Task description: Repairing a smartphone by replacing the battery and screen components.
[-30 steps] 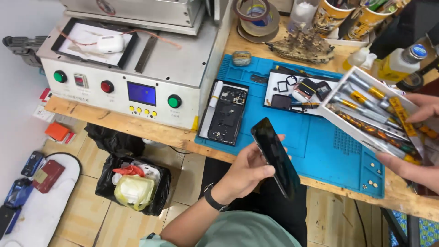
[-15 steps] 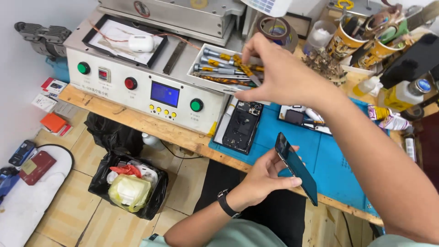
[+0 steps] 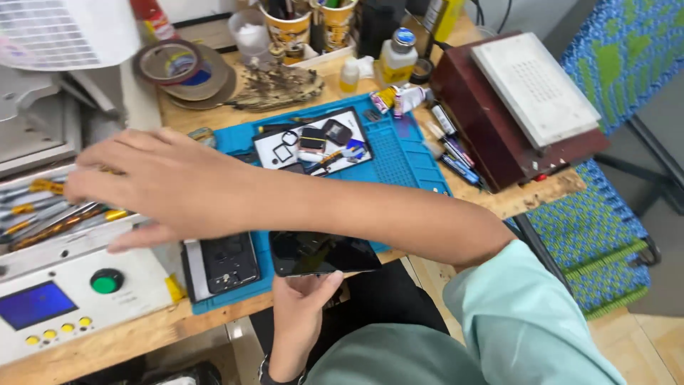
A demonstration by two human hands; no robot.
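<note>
A wooden worktop (image 3: 541,196) is filling the frame, carrying a blue work mat (image 3: 399,153) at centre and a grey machine with a blue screen (image 3: 50,292) at the lower left. At the upper right a dark red heating block with a white plate (image 3: 527,107) is sitting clear of the mat. The right hand (image 3: 153,185) is crossing to the left of the frame and resting over a tray of screwdrivers and tools (image 3: 50,214) on top of the machine, fingers spread and flat, seemingly steadying or setting the tray there. The left hand (image 3: 303,306) is holding a dark phone (image 3: 320,253) at lower centre, just off the worktop edge, fingers pinching its lower edge from beneath so the glass is facing up. Beside it an opened phone body (image 3: 228,262) is lying on the mat.
</note>
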